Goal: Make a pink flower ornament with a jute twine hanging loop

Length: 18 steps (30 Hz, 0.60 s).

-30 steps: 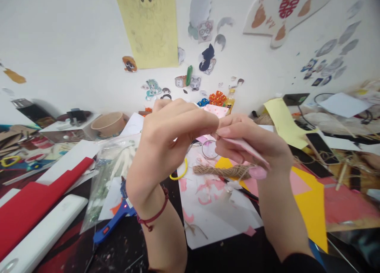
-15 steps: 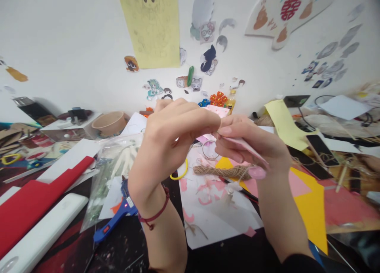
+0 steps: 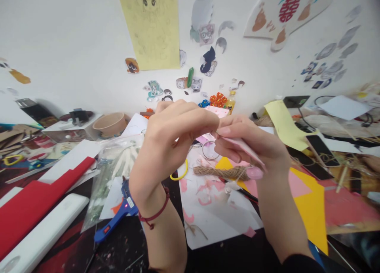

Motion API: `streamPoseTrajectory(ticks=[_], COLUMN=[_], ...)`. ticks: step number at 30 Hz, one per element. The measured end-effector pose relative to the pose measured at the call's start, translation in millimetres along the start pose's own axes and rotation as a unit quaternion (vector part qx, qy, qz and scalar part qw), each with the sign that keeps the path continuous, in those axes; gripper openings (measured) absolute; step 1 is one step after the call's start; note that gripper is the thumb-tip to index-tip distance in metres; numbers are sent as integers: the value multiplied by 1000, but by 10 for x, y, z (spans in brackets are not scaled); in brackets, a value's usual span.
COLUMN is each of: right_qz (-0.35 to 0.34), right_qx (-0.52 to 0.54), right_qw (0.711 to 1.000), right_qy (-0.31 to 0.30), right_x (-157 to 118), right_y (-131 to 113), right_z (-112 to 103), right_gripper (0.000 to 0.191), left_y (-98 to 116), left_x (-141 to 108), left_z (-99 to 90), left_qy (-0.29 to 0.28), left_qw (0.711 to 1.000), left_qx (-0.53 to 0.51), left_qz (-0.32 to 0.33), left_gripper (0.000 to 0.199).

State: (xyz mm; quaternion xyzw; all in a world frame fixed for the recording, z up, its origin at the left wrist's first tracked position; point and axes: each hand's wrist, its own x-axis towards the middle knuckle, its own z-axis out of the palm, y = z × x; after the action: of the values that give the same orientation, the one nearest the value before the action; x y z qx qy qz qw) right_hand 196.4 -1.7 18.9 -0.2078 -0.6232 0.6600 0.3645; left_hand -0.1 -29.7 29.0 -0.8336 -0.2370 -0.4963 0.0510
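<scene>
Left of the grip, well apart from it, lie a red board and a long white object, with a tan bowl farther back. Behind the grip are orange flowers beside a bottle; a yellow drawing sheet hangs above. Right of it lies a dark phone.

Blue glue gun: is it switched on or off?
The blue glue gun looks switched on: a small red light glows on its body.
</scene>
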Motion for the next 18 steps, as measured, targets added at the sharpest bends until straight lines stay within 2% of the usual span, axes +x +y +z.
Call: streamPoseTrajectory(ticks=[7,11,15,18], right_qz=[-3,17,6,5], right_qx=[0,-6,-12,-11], right_qw=[1000,1000,1000,1000], right_qy=[2,13,17,21], right_x=[-13,-16,4,13], right_y=[-25,-40,-43,-43], right_z=[33,44,35,26], right_gripper=[33,32,32,29], left_y=[5,-1,-31,-50], left_x=[4,10,19,15], left_z=[7,8,23,32], left_qy=[7,2,-9,-14], left_qw=[1000,1000,1000,1000], left_qx=[-12,4,-1,0], left_qz=[9,5,11,-4], left_gripper=[33,31,26,29])
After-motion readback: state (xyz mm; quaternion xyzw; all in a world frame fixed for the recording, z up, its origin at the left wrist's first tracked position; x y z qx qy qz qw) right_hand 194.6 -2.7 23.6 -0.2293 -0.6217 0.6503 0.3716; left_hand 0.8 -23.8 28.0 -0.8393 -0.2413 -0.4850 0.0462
